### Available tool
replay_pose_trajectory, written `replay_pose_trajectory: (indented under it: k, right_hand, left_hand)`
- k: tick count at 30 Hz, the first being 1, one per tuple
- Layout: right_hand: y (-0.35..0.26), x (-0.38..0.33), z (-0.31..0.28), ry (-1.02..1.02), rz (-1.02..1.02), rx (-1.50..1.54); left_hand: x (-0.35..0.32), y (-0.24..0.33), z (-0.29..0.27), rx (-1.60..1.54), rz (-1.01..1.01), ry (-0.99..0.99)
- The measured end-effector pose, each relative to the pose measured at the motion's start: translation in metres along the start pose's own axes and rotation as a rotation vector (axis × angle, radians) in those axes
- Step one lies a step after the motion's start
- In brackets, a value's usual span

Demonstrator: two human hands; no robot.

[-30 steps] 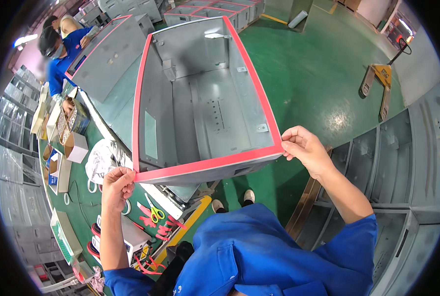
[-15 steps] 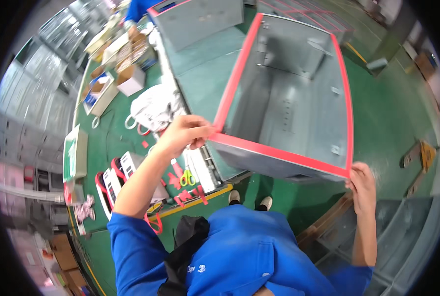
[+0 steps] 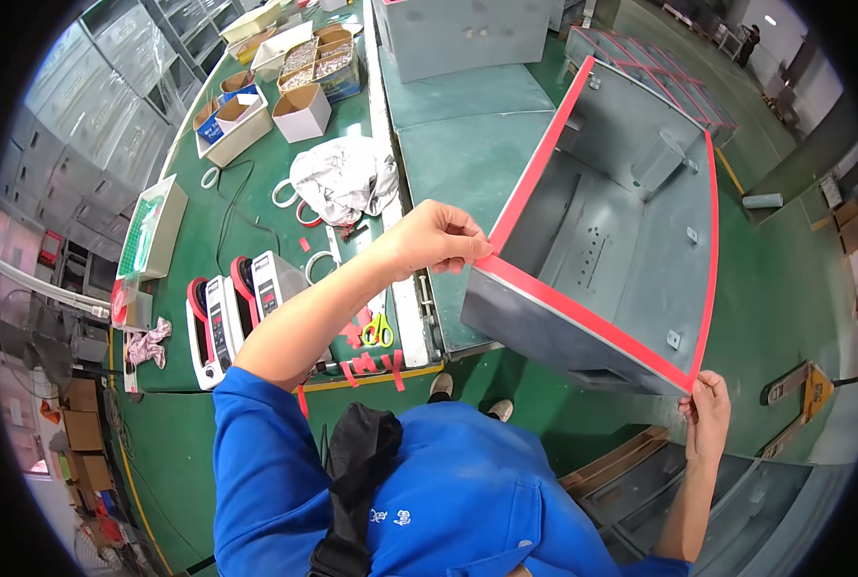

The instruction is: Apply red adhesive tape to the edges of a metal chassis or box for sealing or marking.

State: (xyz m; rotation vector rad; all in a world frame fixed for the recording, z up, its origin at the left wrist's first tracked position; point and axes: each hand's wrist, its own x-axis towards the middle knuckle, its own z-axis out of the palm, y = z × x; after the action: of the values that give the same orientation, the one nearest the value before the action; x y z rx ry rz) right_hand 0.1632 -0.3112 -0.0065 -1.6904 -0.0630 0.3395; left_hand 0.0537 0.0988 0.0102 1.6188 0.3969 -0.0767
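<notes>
A grey metal box lies in front of me with its open side up, tilted to the right, beside the green bench. Red tape runs along its rim. At the near left corner, my left hand is closed, thumb and fingers pinching the tape's end. My right hand is closed at the near right corner, its fingertips pressed together on the tape there. Whether either hand also grips the metal edge beneath is hidden by the fingers. Holes and small brackets show inside the box.
On the green bench lie yellow-green scissors, a crumpled white cloth, white machines with red rolls and cartons of small parts. Another grey box stands beyond. A yellow pallet jack and grey panels are at right.
The view has turned, so the box and both hands appear farther right and lower. My hands stay at the same two corners. A blue-sleeved person at the top is out of view now.
</notes>
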Motion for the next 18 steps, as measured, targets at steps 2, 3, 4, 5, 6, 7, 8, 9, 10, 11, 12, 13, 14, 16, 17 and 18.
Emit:
replay_pose_trajectory:
  k: [2,3,4,5,6,7,8,9,10,11,12,13,14,16,17,18]
  right_hand:
    - [0.0002,0.0001,0.001,0.0,0.003,-0.001]
    - [0.0003,-0.0002,0.0017,0.004,0.003,-0.003]
    - [0.0004,-0.0003,0.002,0.008,0.004,-0.005]
    - [0.0014,-0.0004,0.0018,0.008,0.002,-0.004]
    - [0.0025,-0.0001,0.0009,0.008,0.001,-0.004]
    - [0.003,0.0001,0.0006,0.008,-0.001,-0.003]
    - [0.0031,-0.0003,0.001,0.009,-0.003,0.002]
    - [0.0031,-0.0007,0.0014,0.01,-0.006,0.008]
    - [0.0031,-0.001,0.0017,0.011,-0.009,0.014]
    - [0.0031,-0.0015,0.0021,0.01,-0.008,0.022]
    - [0.0031,-0.002,0.0026,0.009,-0.008,0.03]
    - [0.0031,-0.0023,0.0029,0.009,-0.007,0.039]
    - [0.0033,-0.0026,0.0031,0.009,-0.009,0.043]
    - [0.0039,-0.0028,0.0036,0.009,-0.013,0.052]
    - [0.0044,-0.0029,0.0034,0.01,-0.014,0.054]
    - [0.0049,-0.0028,0.003,0.01,-0.014,0.056]
  left_hand:
    - [-0.0007,-0.0002,-0.0007,0.006,0.009,-0.005]
    - [-0.0013,-0.0003,-0.0004,-0.003,0.014,-0.004]
    - [-0.0018,-0.0003,0.0001,-0.011,0.019,-0.004]
    - [-0.0022,-0.0002,0.0003,-0.006,0.023,-0.002]
    - [-0.0026,0.0001,0.0008,-0.002,0.028,-0.002]
    - [-0.0029,0.0001,0.001,0.003,0.032,-0.001]
    - [-0.0033,0.0,0.0011,0.013,0.038,0.001]
    - [-0.0035,0.0,0.0011,0.023,0.044,0.003]
    - [-0.0035,-0.0001,0.0011,0.033,0.05,0.004]
    - [-0.0034,-0.0003,0.001,0.04,0.053,0.002]
    - [-0.0032,-0.0008,0.0006,0.048,0.056,-0.001]
    - [-0.0031,-0.001,0.0003,0.055,0.058,-0.003]
    - [-0.0032,-0.0007,0.0001,0.072,0.06,-0.004]
    - [-0.0038,0.0003,-0.0001,0.104,0.062,-0.005]
    - [-0.0038,-0.0001,-0.0002,0.103,0.063,-0.007]
    - [-0.0038,-0.0005,-0.0002,0.102,0.063,-0.008]
